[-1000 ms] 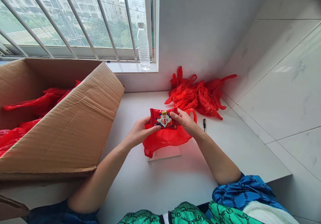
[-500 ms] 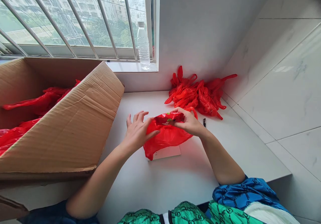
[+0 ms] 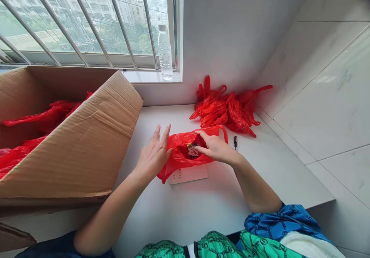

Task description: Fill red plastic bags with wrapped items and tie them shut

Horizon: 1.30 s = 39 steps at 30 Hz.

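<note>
A thin red plastic bag (image 3: pixel 180 154) lies on the white counter (image 3: pixel 202 208), its mouth facing me. My right hand (image 3: pixel 215 148) reaches into that mouth and grips a red snack packet (image 3: pixel 191 150) with a white and blue label, pushing it inside. My left hand (image 3: pixel 153 154) rests at the bag's left side with fingers stretched out, touching the plastic. A white slip of paper (image 3: pixel 189 174) with small print lies under the bag.
A large open cardboard box (image 3: pixel 72 142) with red bags inside fills the left. A heap of red plastic bags (image 3: pixel 228 108) lies in the back corner. A small black object (image 3: pixel 235 142) lies right of my hand. A water bottle (image 3: pixel 165 54) stands on the window sill.
The packet, held above the bag by both hands a second ago, has gone down into the bag's mouth with my right hand. My left hand let go and spread open.
</note>
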Motion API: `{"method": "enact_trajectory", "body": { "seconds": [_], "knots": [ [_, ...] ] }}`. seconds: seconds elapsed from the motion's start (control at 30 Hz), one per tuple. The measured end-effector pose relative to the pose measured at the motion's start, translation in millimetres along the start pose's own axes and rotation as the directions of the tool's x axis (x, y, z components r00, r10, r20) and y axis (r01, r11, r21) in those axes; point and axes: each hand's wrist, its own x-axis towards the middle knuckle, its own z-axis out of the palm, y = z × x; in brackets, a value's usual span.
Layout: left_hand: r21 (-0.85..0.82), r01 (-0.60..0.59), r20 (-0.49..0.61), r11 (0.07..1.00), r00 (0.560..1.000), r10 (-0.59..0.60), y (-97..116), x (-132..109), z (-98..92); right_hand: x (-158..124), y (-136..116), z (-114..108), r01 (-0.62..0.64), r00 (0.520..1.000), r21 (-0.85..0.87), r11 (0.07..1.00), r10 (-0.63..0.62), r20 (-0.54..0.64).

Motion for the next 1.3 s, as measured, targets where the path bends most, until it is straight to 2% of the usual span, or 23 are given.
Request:
{"method": "enact_trajectory", "body": {
  "seconds": [0.13, 0.23, 0.33, 0.4, 0.43, 0.57, 0.63, 0.7, 0.77, 0.8, 0.87, 0.93, 0.97, 1.03, 1.07, 1.1, 1.17, 1.2, 1.3],
  "knots": [
    [0.011, 0.020, 0.091, 1.000, 0.996, -0.021, 0, -11, -14.0, -17, -3, -21, -0.032, 0.997, -0.003, 0.999, 0.032, -0.076],
    [0.027, -0.031, 0.165, 0.999, 0.986, 0.026, 3, -32, -30.0, -34, -2, -43, 0.009, 0.975, 0.052, 0.999, 0.002, -0.221],
    [0.022, -0.049, 0.191, 0.999, 0.981, 0.044, 7, -53, -42.4, -40, 10, -56, -0.041, 0.883, -0.024, 0.999, 0.025, -0.469],
    [0.016, -0.065, 0.172, 0.998, 0.983, 0.061, 7, -60, -43.1, -39, 20, -58, -0.115, 0.828, -0.094, 0.989, 0.043, -0.560],
    [0.015, -0.084, 0.152, 0.996, 0.985, 0.081, 7, -62, -41.2, -37, 25, -58, -0.140, 0.824, -0.114, 0.983, 0.052, -0.564],
    [-0.042, -0.217, 0.043, 0.975, 0.975, 0.219, 1, -58, -29.9, -32, 34, -56, -0.114, 0.887, -0.099, 0.989, 0.056, -0.459],
    [-0.112, -0.301, -0.061, 0.947, 0.953, 0.296, -4, -56, -30.3, -31, 34, -58, -0.089, 0.880, -0.057, 0.994, 0.052, -0.472],
    [-0.176, -0.346, -0.195, 0.921, 0.930, 0.312, -9, -53, -37.1, -29, 34, -62, -0.018, 0.859, 0.055, 0.998, 0.044, -0.510],
    [-0.283, -0.339, -0.347, 0.897, 0.908, 0.234, -14, -49, -48.5, -24, 36, -67, 0.127, 0.852, 0.262, 0.957, 0.030, -0.522],
    [-0.362, -0.335, -0.433, 0.870, 0.887, 0.161, -15, -45, -54.8, -19, 37, -70, 0.209, 0.846, 0.376, 0.903, 0.026, -0.533],
    [-0.540, -0.373, -0.586, 0.755, 0.810, -0.019, -17, -35, -66.4, -6, 40, -72, 0.350, 0.820, 0.552, 0.757, 0.037, -0.571],
    [-0.682, -0.476, -0.660, 0.556, 0.728, -0.186, -16, -20, -74.5, 9, 39, -70, 0.441, 0.792, 0.637, 0.633, 0.059, -0.607],
    [-0.728, -0.526, -0.661, 0.438, 0.709, -0.246, -15, -12, -76.9, 17, 37, -67, 0.467, 0.783, 0.654, 0.596, 0.066, -0.619],
    [-0.778, -0.587, -0.629, 0.224, 0.723, -0.287, -11, 3, -79.0, 30, 29, -62, 0.490, 0.772, 0.658, 0.573, 0.066, -0.632],
    [-0.786, -0.596, -0.616, 0.164, 0.738, -0.276, -8, 8, -79.0, 34, 24, -60, 0.495, 0.767, 0.651, 0.575, 0.062, -0.638],
    [-0.788, -0.598, -0.614, 0.146, 0.747, -0.254, -6, 13, -78.7, 37, 19, -58, 0.501, 0.763, 0.644, 0.579, 0.056, -0.644],
    [-0.756, -0.616, -0.654, 0.220, 0.723, -0.222, -2, 16, -77.7, 39, 9, -54, 0.516, 0.758, 0.634, 0.576, 0.037, -0.651],
    [-0.715, -0.632, -0.696, 0.298, 0.683, -0.221, -1, 16, -77.3, 38, 4, -53, 0.524, 0.765, 0.637, 0.566, 0.017, -0.644],
    [-0.510, -0.648, -0.847, 0.566, 0.495, -0.195, -3, 11, -77.3, 32, -7, -48, 0.537, 0.797, 0.655, 0.531, -0.065, -0.601]
  ]
}}
